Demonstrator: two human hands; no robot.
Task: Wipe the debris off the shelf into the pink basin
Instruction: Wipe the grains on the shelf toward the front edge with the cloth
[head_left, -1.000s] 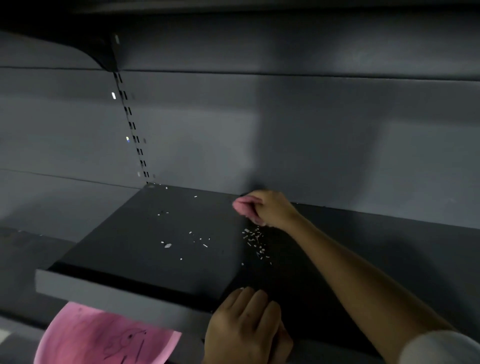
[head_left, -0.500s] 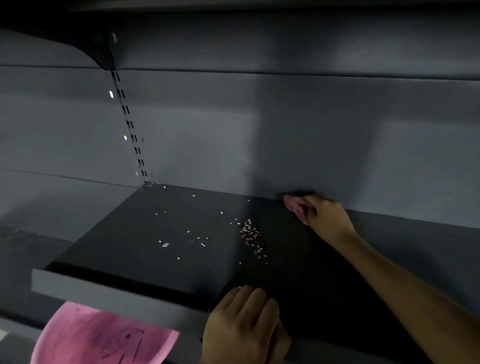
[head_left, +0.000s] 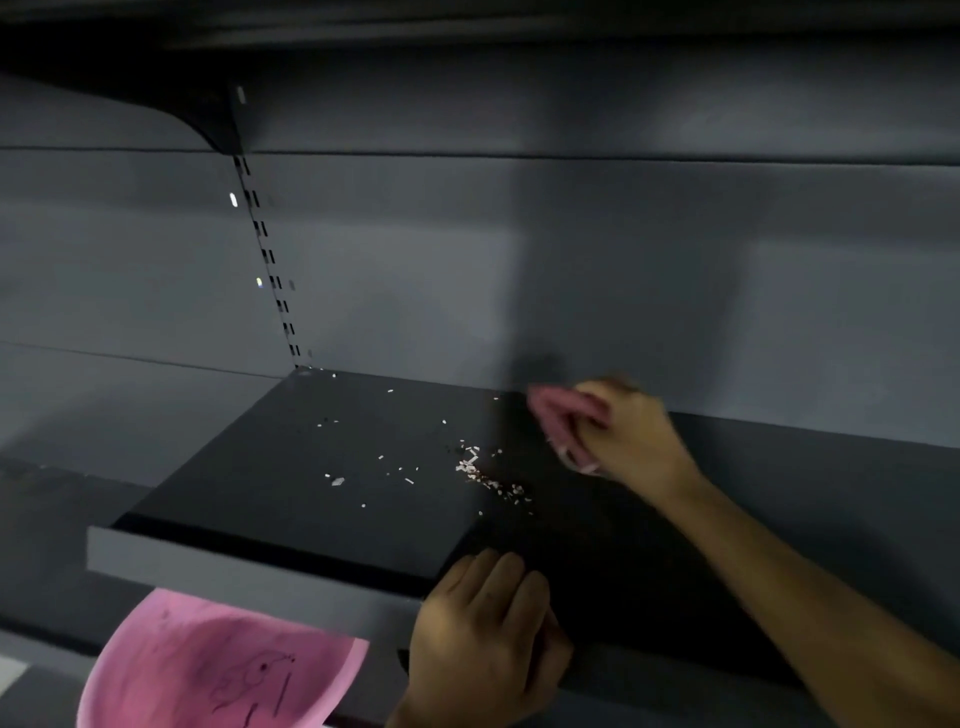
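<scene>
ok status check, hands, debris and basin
Right hand shut on crumpled pink cloth at shelf back. Left hand gripping dark grey metal shelf front lip. Pale debris bits still on shelf. Round pink plastic basin below edge, nothing blocking.

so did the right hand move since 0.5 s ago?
Yes. The right hand with the pink cloth has swept left and forward along the shelf, toward the debris pile.

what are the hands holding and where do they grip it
The right hand holds a pink cloth bunched in its fingers. The left hand grips the shelf's front edge; the pink basin sits below it.
</scene>
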